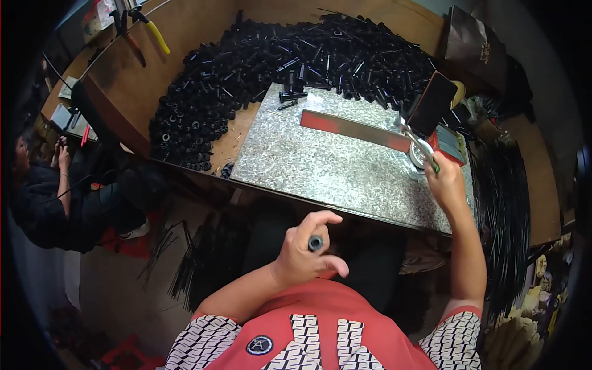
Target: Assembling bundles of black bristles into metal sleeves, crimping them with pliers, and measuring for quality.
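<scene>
My left hand (pixel 302 251) is in front of my chest, off the near edge of the tabletop. Its curled fingers hold a small dark tube (pixel 316 242), one open end showing, while thumb and forefinger are spread apart. My right hand (pixel 446 184), over the right side of the grey speckled board (pixel 333 172), grips a slim metal hand tool with a green handle (pixel 425 148); its exact kind is unclear. Under the tool lies a round white dish or roll (pixel 417 158). A long flat metal bar (pixel 357 131) with red stains lies on the board, reaching toward this white thing.
A large heap of black tubular parts (pixel 246 68) rings the board's far and left sides. A dark phone-like slab (pixel 433 103) stands at right. Bundled black rods (pixel 502 216) hang at the right edge. Pliers (pixel 149 31) hang far left. Another person (pixel 55 191) sits left.
</scene>
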A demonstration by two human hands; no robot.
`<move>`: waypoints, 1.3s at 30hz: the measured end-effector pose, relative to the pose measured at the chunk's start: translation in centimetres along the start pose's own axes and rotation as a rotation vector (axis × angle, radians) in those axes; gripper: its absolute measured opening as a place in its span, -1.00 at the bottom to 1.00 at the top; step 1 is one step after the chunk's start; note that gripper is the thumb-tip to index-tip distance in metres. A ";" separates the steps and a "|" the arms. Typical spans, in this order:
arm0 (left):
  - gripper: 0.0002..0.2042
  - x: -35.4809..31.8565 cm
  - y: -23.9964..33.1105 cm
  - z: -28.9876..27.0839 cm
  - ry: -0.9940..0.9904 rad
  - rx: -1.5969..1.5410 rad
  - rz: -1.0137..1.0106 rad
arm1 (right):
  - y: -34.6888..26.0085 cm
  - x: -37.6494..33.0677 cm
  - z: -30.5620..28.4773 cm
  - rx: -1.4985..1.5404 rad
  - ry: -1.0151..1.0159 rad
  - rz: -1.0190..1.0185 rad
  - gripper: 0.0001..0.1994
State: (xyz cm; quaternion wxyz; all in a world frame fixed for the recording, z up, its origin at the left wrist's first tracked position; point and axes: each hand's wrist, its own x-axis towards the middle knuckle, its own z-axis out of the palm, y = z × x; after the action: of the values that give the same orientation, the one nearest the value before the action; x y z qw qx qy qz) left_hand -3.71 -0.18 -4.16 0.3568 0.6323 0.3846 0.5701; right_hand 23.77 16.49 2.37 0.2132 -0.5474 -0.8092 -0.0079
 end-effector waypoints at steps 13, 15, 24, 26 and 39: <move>-0.15 -2.3 1.3 1.8 -0.042 -0.094 0.169 | 3.2 5.4 2.7 -0.302 -0.286 0.009 -0.86; -0.14 -2.9 0.6 2.1 -0.093 -0.109 0.122 | 2.7 5.7 2.8 -0.281 -0.299 -0.013 -0.86; -0.23 -2.8 -0.2 1.0 -0.020 -0.134 0.161 | 3.0 6.1 3.5 -0.243 -0.287 0.025 -0.81; -0.22 -2.8 -0.4 0.9 -0.025 -0.129 0.147 | 2.9 6.1 3.5 -0.234 -0.277 0.051 -0.80; -0.13 -0.7 -1.7 0.0 0.053 -0.028 -0.030 | -8.6 -3.5 2.5 1.029 -0.149 0.364 -0.93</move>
State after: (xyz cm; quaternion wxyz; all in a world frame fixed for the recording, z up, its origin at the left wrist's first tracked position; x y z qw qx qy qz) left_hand -3.91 -0.05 -6.03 0.3638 0.6060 0.3953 0.5867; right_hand 16.37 10.55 0.71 0.3933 -0.5029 -0.6138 0.4644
